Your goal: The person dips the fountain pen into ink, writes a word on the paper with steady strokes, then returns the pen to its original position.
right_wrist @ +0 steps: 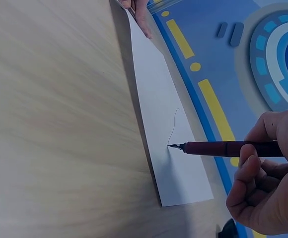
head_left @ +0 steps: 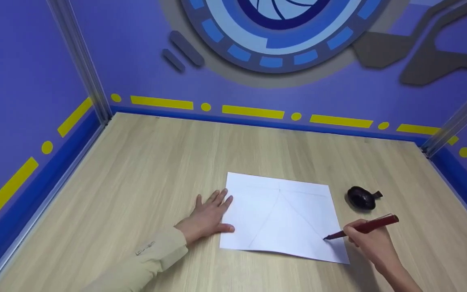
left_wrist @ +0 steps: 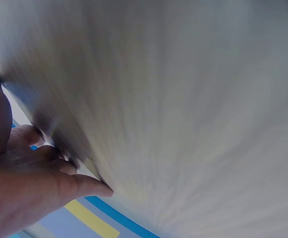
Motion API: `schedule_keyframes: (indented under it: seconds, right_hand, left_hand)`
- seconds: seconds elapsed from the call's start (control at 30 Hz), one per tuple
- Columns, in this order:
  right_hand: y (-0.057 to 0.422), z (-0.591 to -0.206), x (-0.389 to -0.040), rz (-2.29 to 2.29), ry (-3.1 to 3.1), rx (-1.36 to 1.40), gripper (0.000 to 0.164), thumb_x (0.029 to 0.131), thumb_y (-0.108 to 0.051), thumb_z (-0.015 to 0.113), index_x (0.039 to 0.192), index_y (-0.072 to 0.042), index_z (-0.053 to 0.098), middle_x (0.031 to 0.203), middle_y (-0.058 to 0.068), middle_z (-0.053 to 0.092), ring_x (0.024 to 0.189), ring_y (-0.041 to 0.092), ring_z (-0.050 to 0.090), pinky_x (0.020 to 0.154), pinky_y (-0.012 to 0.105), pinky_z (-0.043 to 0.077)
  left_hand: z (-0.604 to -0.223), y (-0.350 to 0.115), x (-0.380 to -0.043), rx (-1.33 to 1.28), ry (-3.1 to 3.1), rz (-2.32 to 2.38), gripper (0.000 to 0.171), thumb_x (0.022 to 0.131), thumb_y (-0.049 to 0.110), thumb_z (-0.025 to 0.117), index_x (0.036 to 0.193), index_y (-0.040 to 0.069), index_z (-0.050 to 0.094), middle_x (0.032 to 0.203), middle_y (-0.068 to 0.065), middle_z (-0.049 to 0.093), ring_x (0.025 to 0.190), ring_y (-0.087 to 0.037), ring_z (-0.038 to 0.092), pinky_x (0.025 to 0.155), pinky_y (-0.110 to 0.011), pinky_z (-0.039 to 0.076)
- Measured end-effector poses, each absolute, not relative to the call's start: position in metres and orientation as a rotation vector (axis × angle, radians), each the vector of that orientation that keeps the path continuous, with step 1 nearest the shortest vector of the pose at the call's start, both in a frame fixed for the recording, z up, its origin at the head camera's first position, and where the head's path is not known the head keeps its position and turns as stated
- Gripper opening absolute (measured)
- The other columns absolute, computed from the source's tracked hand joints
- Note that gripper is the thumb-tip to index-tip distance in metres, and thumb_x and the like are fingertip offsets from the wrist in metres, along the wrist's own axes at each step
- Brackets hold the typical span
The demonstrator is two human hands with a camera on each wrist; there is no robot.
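A white sheet of paper (head_left: 286, 219) lies on the wooden table, bearing thin lines that spread downward from a point near its top. My right hand (head_left: 373, 243) pinches a dark red fountain pen (head_left: 381, 222), its nib at the end of the right slanting line. In the right wrist view the pen (right_wrist: 208, 148) meets the paper (right_wrist: 151, 89) where a thin curved line ends. My left hand (head_left: 207, 217) rests with fingers spread on the sheet's left edge. The left wrist view shows that hand (left_wrist: 35, 173) flat against the table.
A small black ink bottle-like object (head_left: 361, 198) with a short stem sits right of the paper, close above my right hand. Purple-blue panels (head_left: 136, 77) with yellow dashes wall the table (head_left: 168, 162) at the back and sides.
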State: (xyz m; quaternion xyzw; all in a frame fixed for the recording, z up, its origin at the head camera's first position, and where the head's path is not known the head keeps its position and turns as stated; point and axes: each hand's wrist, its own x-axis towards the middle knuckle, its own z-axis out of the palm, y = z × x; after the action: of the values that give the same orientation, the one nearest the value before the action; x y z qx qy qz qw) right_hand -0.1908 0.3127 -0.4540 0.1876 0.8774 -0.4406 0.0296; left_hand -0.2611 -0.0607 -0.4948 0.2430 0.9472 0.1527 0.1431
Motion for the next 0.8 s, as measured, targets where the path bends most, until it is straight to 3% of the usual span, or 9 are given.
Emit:
schedule_keyframes:
  seconds: [0.8]
  right_hand:
    - [0.322, -0.45, -0.18, -1.324, 2.683, 0.608, 0.014, 0.078, -0.007, 0.058, 0.087, 0.001, 0.065, 0.058, -0.005, 0.052, 0.053, 0.006, 0.045, 0.048, 0.021, 0.037]
  left_hand:
    - [-0.494, -0.061, -0.26, 0.723, 2.741, 0.428, 0.087, 0.083, 0.056, 0.057, 0.148, 0.007, 0.027, 0.157, -0.014, 0.018, 0.146, -0.033, 0.017, 0.109, -0.068, 0.014]
